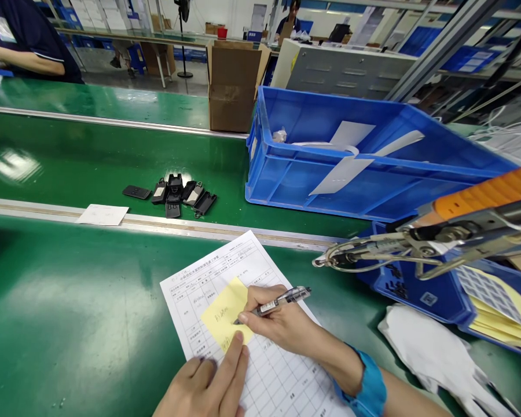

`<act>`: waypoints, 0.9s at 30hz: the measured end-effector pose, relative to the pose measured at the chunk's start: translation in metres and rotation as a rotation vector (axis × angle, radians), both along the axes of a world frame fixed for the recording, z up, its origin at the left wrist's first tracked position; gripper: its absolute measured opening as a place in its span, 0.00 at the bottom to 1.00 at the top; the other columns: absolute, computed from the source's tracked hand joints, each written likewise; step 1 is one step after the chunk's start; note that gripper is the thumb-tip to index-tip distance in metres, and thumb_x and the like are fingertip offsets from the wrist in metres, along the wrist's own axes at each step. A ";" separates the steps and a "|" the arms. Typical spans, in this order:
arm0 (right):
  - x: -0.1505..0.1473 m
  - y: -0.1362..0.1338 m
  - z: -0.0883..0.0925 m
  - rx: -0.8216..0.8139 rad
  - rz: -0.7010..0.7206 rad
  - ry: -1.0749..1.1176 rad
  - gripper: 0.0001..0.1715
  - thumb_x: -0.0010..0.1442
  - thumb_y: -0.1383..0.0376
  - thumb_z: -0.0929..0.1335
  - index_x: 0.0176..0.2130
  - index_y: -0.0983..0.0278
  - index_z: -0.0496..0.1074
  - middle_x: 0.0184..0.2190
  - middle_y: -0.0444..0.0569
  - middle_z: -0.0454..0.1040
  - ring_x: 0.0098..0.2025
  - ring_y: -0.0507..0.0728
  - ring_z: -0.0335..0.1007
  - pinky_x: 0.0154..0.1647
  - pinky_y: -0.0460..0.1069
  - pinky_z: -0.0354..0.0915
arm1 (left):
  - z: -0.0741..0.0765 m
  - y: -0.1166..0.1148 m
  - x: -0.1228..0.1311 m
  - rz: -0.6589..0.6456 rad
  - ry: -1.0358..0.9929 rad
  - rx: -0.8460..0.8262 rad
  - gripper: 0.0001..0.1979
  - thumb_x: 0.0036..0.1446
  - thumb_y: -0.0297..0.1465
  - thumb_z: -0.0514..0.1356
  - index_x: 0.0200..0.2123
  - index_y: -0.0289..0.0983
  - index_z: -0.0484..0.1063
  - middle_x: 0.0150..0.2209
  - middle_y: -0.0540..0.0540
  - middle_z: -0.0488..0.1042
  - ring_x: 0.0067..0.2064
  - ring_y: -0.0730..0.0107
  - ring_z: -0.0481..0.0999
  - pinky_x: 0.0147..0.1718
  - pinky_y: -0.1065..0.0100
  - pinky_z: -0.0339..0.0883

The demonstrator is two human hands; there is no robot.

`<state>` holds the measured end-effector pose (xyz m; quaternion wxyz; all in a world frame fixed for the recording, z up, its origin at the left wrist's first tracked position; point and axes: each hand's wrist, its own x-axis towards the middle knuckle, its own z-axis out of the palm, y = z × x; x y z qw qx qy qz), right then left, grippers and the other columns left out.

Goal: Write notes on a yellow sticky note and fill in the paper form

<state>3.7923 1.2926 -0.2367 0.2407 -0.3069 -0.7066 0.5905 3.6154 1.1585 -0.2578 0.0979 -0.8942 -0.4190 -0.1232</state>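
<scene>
My right hand [271, 318] is closed around a pen [282, 301] with a clear barrel and dark grip, its tip on a yellow sticky note [217, 310]. Handwriting shows on the note, which lies on a white printed form [282, 370] with a table grid. My left hand [212, 379] rests on the form, its index and middle fingers stretched out and the index fingertip at the note's lower edge. The other fingers of that hand are curled, and nothing is held in it. A blue band [364, 382] circles my right wrist.
Black plastic cases [173, 191] lie on the green bench [69, 301], near a white paper slip [103, 215]. A large blue crate [312, 179] stands behind. To the right are an orange-hosed tool [481, 197], blue bins [443, 301] and a white glove [434, 347]. A co-worker [35, 46] is at far left.
</scene>
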 end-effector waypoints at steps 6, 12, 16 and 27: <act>0.000 0.001 -0.001 0.017 -0.009 -0.005 0.14 0.58 0.65 0.68 0.23 0.62 0.63 0.20 0.39 0.62 0.23 0.49 0.54 0.23 0.45 0.51 | 0.001 0.000 -0.001 -0.011 0.006 -0.017 0.21 0.63 0.26 0.50 0.56 0.29 0.71 0.55 0.36 0.75 0.26 0.70 0.72 0.23 0.67 0.67; 0.001 0.003 0.003 0.080 -0.110 0.019 0.14 0.58 0.66 0.66 0.22 0.61 0.61 0.18 0.38 0.58 0.21 0.48 0.51 0.21 0.45 0.49 | 0.003 0.001 -0.001 -0.027 0.033 -0.036 0.21 0.63 0.26 0.50 0.56 0.28 0.71 0.56 0.36 0.74 0.25 0.71 0.72 0.23 0.67 0.68; 0.001 0.004 0.002 0.170 -0.155 -0.024 0.14 0.58 0.67 0.66 0.22 0.61 0.60 0.17 0.37 0.57 0.20 0.48 0.50 0.20 0.46 0.47 | 0.004 0.001 -0.001 -0.010 0.068 -0.083 0.23 0.61 0.26 0.50 0.58 0.28 0.69 0.58 0.38 0.73 0.25 0.72 0.72 0.23 0.68 0.68; 0.000 0.002 0.002 0.080 -0.049 0.040 0.15 0.61 0.64 0.68 0.24 0.62 0.63 0.19 0.38 0.62 0.22 0.48 0.53 0.21 0.45 0.50 | 0.006 0.001 -0.001 0.012 0.074 -0.113 0.24 0.60 0.26 0.50 0.58 0.29 0.69 0.59 0.38 0.72 0.26 0.72 0.73 0.25 0.68 0.69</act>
